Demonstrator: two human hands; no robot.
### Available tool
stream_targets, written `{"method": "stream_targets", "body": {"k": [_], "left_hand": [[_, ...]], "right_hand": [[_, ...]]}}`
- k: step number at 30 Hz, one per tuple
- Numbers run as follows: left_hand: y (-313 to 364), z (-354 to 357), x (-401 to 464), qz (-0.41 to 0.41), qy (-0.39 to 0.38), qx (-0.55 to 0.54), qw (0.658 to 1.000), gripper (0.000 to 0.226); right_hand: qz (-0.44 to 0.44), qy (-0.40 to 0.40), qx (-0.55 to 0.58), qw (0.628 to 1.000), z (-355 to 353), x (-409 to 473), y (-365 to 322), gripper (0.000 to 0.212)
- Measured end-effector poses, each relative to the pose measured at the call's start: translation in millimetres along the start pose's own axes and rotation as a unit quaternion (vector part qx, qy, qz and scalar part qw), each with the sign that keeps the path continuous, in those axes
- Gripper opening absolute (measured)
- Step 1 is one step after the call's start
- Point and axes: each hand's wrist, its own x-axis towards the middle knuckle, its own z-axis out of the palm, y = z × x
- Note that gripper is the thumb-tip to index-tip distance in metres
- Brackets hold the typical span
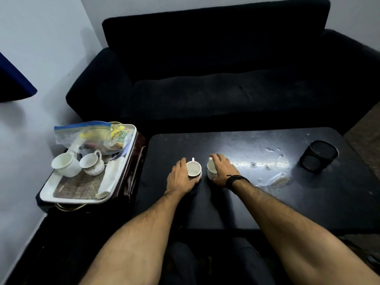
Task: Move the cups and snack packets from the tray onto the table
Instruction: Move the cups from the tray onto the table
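Observation:
Two white cups stand side by side on the dark table point(257, 192). My left hand point(181, 177) wraps the left cup point(194, 169) from its left side. My right hand point(223, 170) covers the right cup point(211, 170) from the right, hiding most of it. On the white tray point(67, 199) to the left, a plain white cup point(65, 164) and a patterned cup point(91, 163) lie tilted on a woven mat. Behind them sits a clear zip bag of snack packets point(92, 136).
A black mesh holder point(318, 156) stands at the table's far right. The tray rests on a dark side stand point(131, 173) next to the table. A black sofa point(216, 79) runs behind the table. A folded white napkin point(112, 175) lies along the tray's right side.

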Motion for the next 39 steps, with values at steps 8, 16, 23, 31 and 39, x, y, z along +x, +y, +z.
{"method": "stream_targets", "body": {"k": [8,16,23,31,39], "left_hand": [[-26.9,-35.0,-18.2,0.019,-0.018,0.057,0.998,0.096],[-103.7,-121.9,-41.7,-0.011,0.117,0.046,0.992,0.07],[-197.4,-180.1,-61.9,-0.11,0.21,0.067,0.969,0.047],[-258.6,-218.1,-36.6,-0.208,0.193,0.099,0.954,0.065],[-289.7,-226.6,2.2,-0.245,0.123,0.08,0.958,0.073]], "right_hand": [[-0.033,0.065,-0.048,0.996,-6.9,-10.3,-43.1,0.076],[-0.164,0.061,-0.04,0.984,9.5,-11.8,-140.1,0.061],[-0.268,0.031,-0.042,0.962,47.7,8.6,-256.2,0.055],[-0.251,0.013,-0.026,0.968,85.2,56.3,-349.3,0.072],[-0.248,-0.048,-0.06,0.966,99.6,97.5,-385.2,0.065]]}}
